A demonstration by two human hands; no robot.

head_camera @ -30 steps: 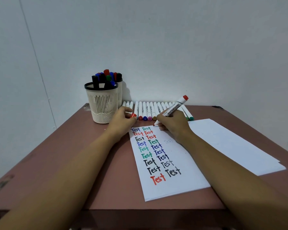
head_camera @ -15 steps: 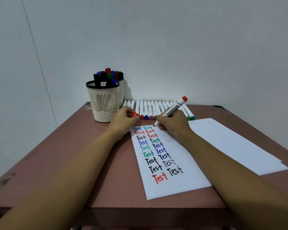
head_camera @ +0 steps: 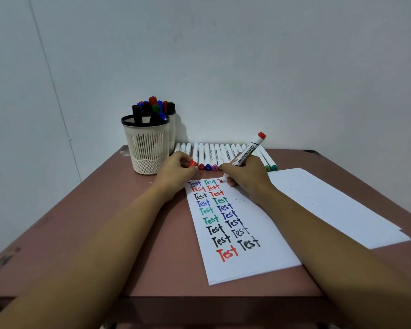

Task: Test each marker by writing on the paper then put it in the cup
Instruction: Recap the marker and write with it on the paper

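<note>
On the near part of the brown table lies the paper, already carrying two columns of "Test" in red, black, green and blue, from its near half up to its far edge. So a good share of the markers looks tested. At that far edge the right hand grips the red marker, tip down on the sheet beside the top row, where a red stroke begins a third column. This word looks barely begun. Just left of it, the left hand pinches the red cap in curled fingers.

Beyond the hands, a row of capped markers lies side by side, apparently not yet tested. At far left stands the cup, holding several markers upright; a second cup behind it holds more. To the right lie spare sheets.

Left for this marker: finish the word, recap, drop it in the cup, then work through the row.
</note>
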